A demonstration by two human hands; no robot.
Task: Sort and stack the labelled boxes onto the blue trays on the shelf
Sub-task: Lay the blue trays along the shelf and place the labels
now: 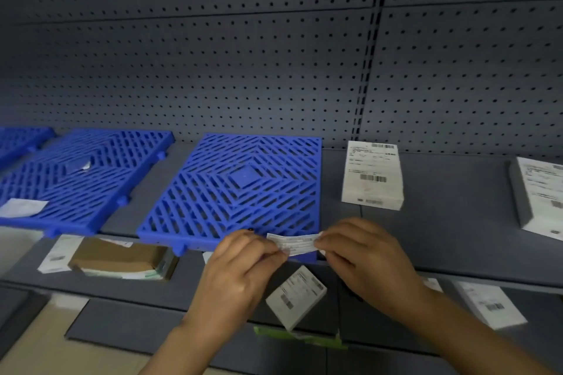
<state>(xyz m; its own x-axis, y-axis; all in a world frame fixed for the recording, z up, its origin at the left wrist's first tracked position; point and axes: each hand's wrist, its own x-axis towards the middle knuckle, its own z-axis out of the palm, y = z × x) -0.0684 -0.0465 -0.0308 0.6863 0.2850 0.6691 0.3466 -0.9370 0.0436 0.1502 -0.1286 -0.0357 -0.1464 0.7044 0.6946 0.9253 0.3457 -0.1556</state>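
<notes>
Along the shelf, left end: a blue tray is cut off by the frame edge.
Second tray: lies flat, its front edge at the shelf lip; a white slip sits on its front left corner; grey shelf shows between it and the next tray.
Lower shelf, left: a brown parcel lies across white labelled packets.
Middle tray: nothing stacked on it; its front edge overhangs the shelf lip slightly.
Left hand: fingers curled, its grip pinches the left end of a paper label just in front of the tray's front right corner.
Right hand: its grip pinches the label's right end; the strip is stretched between both hands.
Below the hands: a white labelled box lies tilted on the lower shelf.
Right of the middle tray: a white box stands on bare shelf, barcodes visible, print too blurred to read.
Far right: another labelled box, cut by the frame, well apart from the first, open shelf between them.
</notes>
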